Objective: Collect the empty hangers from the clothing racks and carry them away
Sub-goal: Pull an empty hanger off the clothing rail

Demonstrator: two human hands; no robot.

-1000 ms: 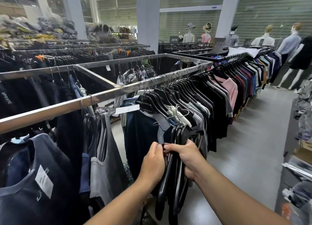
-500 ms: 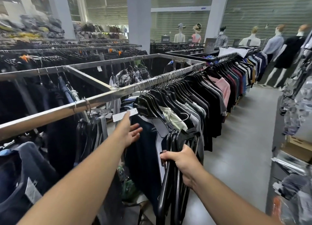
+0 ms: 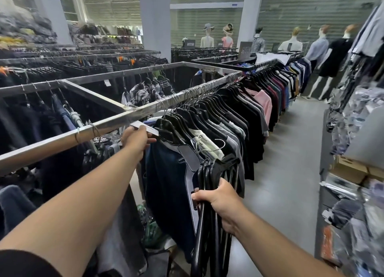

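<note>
While your right hand [image 3: 221, 202] keeps its fingers [image 3: 200, 195] closed around the bundle of empty hangers [image 3: 209, 224] near you, your left hand [image 3: 136, 140] pinches a white tag [image 3: 145, 128] at the rail [image 3: 116, 120]; many racks remain unchecked.

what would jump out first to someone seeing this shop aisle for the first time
Probably the two bare arms reaching in from below: the right hand grips a bundle of black empty hangers low in the centre, while the left hand reaches up to the metal rail. Next, the long row of dark shirts running back toward the mannequins at far right.
</note>
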